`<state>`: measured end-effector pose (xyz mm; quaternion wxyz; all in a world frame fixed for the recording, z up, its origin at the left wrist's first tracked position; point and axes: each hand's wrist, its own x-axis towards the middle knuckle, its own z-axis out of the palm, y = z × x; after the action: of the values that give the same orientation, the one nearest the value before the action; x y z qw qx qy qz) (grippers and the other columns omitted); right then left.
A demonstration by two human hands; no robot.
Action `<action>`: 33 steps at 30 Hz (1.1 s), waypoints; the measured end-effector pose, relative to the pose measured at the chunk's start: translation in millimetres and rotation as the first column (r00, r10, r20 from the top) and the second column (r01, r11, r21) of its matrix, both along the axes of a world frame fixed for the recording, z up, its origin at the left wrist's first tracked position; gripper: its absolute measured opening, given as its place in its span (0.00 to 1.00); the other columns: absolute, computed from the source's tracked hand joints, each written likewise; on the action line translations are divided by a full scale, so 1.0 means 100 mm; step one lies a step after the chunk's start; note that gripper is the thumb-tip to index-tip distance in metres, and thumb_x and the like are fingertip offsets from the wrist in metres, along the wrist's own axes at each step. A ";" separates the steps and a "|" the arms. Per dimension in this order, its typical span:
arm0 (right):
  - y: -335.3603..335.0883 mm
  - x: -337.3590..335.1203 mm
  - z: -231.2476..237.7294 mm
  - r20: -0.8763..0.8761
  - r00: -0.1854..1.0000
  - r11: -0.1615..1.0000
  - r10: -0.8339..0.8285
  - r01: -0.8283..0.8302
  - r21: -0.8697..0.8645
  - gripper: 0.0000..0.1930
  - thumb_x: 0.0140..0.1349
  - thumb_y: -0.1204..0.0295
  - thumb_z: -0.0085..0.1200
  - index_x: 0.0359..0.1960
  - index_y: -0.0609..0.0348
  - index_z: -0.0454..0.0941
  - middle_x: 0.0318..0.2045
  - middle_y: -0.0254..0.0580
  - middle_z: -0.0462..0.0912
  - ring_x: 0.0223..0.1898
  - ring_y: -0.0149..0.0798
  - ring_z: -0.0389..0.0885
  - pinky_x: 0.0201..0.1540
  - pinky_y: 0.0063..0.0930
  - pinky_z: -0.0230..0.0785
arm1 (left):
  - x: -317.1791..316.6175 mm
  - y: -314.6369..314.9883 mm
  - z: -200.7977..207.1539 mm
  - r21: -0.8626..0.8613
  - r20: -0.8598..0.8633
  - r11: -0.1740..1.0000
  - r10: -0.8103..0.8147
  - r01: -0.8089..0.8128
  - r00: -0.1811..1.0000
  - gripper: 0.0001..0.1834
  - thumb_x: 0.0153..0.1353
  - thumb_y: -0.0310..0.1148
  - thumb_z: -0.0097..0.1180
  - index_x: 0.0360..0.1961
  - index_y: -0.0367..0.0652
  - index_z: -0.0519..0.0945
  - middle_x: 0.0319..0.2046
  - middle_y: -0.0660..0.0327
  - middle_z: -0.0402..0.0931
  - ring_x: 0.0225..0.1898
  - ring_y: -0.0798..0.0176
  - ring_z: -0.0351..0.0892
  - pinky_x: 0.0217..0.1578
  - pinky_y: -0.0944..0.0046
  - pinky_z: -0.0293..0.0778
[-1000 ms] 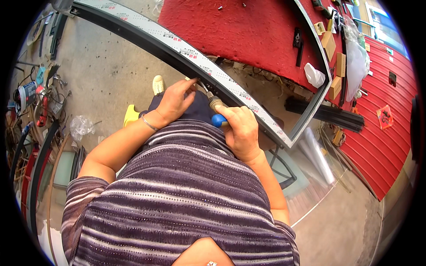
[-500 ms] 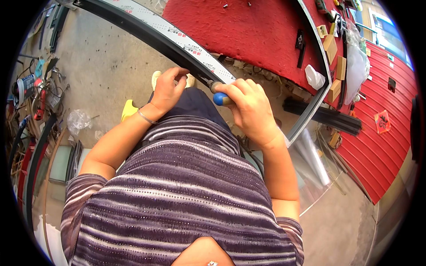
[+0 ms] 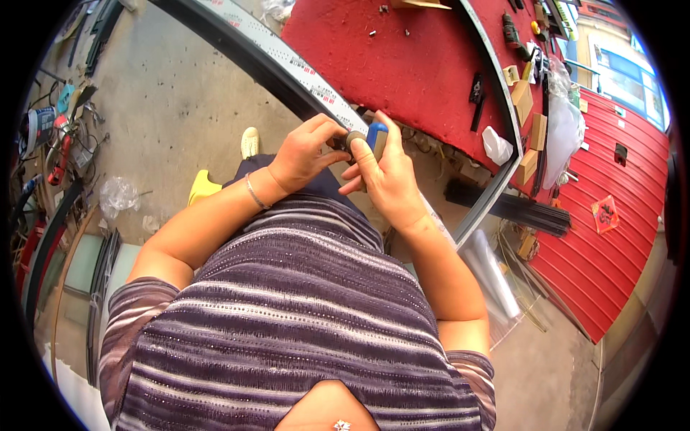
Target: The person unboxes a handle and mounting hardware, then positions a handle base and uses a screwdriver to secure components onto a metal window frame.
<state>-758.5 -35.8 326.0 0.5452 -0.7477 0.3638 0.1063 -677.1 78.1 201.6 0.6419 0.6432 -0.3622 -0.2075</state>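
A hand tool (image 3: 376,132) with a blue-and-khaki handle and a round greyish collar sits between the thumb and index finger of my right hand (image 3: 389,172). Its other fingers are loosely spread, and its working end is hidden. Close by on the left, my left hand (image 3: 309,154) has thumb and fingers pinched together at the collar end; what they hold, if anything, is too small to make out. Both hands are at the near edge of a large frame (image 3: 248,61), whose dark profile carries a white printed protective film.
The frame lies across a red-covered workbench (image 3: 402,68). Wooden blocks (image 3: 522,100), a crumpled white piece (image 3: 497,146) and a drill (image 3: 511,32) are on the right. Black profiles (image 3: 512,207) lie below the bench. Tools and cables (image 3: 61,147) crowd the left, near clear plastic (image 3: 120,194).
My left hand has moved right and closed in on the tool. My right hand has turned, tipping the blue handle end upward and loosening its fingers. The view has shifted slightly.
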 end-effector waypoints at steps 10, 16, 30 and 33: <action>-0.20 -0.14 0.15 -0.103 0.991 0.961 0.083 -0.107 -0.257 0.36 0.67 0.50 0.49 0.66 0.65 0.54 0.38 0.51 0.80 0.30 0.47 0.83 0.35 0.39 0.77 | 0.16 -0.08 -0.20 0.053 0.362 0.998 -0.059 0.043 0.930 0.11 0.49 0.26 0.64 0.36 0.42 0.80 0.31 0.59 0.77 0.35 0.54 0.77 0.37 0.58 0.75; -0.25 -0.07 0.35 0.086 0.779 0.636 0.621 -0.437 -0.636 0.32 0.52 0.71 0.60 0.62 0.49 0.67 0.59 0.45 0.68 0.58 0.49 0.67 0.58 0.40 0.62 | 0.30 -0.03 -0.17 0.090 0.344 0.976 -0.216 0.197 0.914 0.20 0.56 0.23 0.56 0.51 0.39 0.75 0.50 0.51 0.75 0.55 0.44 0.71 0.55 0.53 0.69; -0.27 0.22 0.29 -0.308 0.707 0.356 0.637 -0.624 -0.696 0.18 0.60 0.64 0.54 0.50 0.58 0.71 0.26 0.47 0.83 0.32 0.52 0.83 0.39 0.44 0.73 | 0.50 -0.12 0.03 0.185 0.083 0.896 -0.424 0.404 0.902 0.17 0.49 0.19 0.63 0.41 0.40 0.76 0.34 0.59 0.76 0.33 0.63 0.77 0.33 0.62 0.74; -0.25 0.19 0.18 -0.158 0.881 0.687 0.446 -0.450 -0.570 0.22 0.63 0.66 0.50 0.56 0.62 0.67 0.29 0.54 0.83 0.36 0.60 0.82 0.41 0.52 0.73 | 0.45 -0.17 0.06 0.170 0.105 0.921 -0.371 0.351 0.923 0.15 0.48 0.20 0.64 0.38 0.40 0.77 0.32 0.57 0.76 0.33 0.59 0.79 0.32 0.61 0.74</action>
<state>-739.3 -60.5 344.0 0.2409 -0.9448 0.1869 0.1199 -631.8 61.6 207.3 0.5170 0.6237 -0.5007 -0.3049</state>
